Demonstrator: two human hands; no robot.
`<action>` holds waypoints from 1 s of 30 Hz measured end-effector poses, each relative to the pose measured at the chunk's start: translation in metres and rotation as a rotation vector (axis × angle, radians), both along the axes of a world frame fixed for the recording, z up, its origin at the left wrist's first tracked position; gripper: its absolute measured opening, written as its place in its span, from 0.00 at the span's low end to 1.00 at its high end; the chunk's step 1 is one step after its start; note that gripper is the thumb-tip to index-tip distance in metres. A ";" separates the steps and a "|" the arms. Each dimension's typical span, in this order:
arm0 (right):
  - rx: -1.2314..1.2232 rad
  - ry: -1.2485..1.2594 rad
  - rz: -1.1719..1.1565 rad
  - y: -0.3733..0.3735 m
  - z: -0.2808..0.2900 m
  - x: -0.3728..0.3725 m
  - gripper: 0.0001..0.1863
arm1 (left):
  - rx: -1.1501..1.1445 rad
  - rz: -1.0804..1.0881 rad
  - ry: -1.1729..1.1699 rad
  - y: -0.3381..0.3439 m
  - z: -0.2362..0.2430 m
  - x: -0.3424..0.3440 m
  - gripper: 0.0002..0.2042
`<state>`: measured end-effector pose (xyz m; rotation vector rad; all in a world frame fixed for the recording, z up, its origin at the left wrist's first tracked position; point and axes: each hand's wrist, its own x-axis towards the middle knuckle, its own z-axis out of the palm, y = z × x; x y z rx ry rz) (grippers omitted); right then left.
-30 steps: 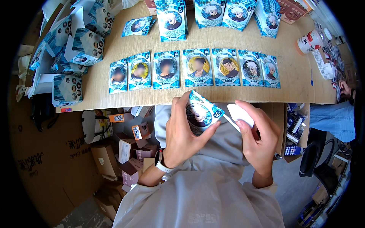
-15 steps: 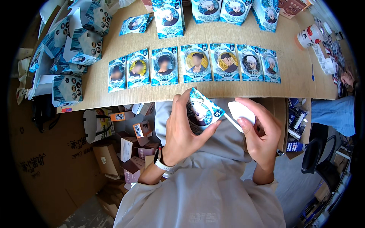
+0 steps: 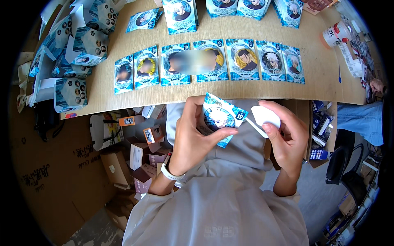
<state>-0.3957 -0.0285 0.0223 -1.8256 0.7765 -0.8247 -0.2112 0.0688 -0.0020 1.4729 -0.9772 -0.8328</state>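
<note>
My left hand [image 3: 191,137] is closed on a blue-and-white flat packet [image 3: 221,117] with a round character picture, held tilted above my lap just off the table's near edge. The thumb lies across its lower part. In my right hand [image 3: 290,141] is a white, smooth, rounded object [image 3: 267,116] with a slim white prong pointing toward the packet's right corner. Thumb and forefinger pinch it; its exact kind I cannot make out. Beyond my hands, several similar packets [image 3: 245,61] lie in a row on the wooden table [image 3: 164,93].
Stacks of blue packets [image 3: 180,18] stand at the table's far side. Open blue boxes [image 3: 88,47] pile up at the left. A white-and-red cup [image 3: 334,36] stands at the right, near another person's hand [image 3: 376,85]. Cartons [image 3: 117,169] lie below, left of my legs.
The packet and the white object remain in my hands, with the packet turned slightly. The table has shifted a little upward in view, and both hands have moved slightly apart.
</note>
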 end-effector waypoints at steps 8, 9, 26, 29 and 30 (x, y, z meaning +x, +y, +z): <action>0.142 -0.119 0.018 0.002 -0.005 -0.011 0.17 | -0.013 -0.330 0.717 0.004 -0.001 0.020 0.11; 0.153 -0.127 0.003 0.002 -0.005 -0.013 0.17 | -0.023 -0.342 0.776 0.004 -0.004 0.021 0.13; 0.223 -0.167 0.023 0.036 -0.002 0.013 0.18 | 0.108 0.001 -0.462 -0.004 0.005 -0.005 0.32; 0.177 -0.142 -0.018 0.037 -0.002 0.014 0.18 | 0.060 0.067 -0.584 -0.005 0.003 -0.005 0.32; 0.172 -0.139 -0.030 0.038 -0.002 0.014 0.18 | 0.030 0.093 -0.628 -0.005 0.002 -0.005 0.32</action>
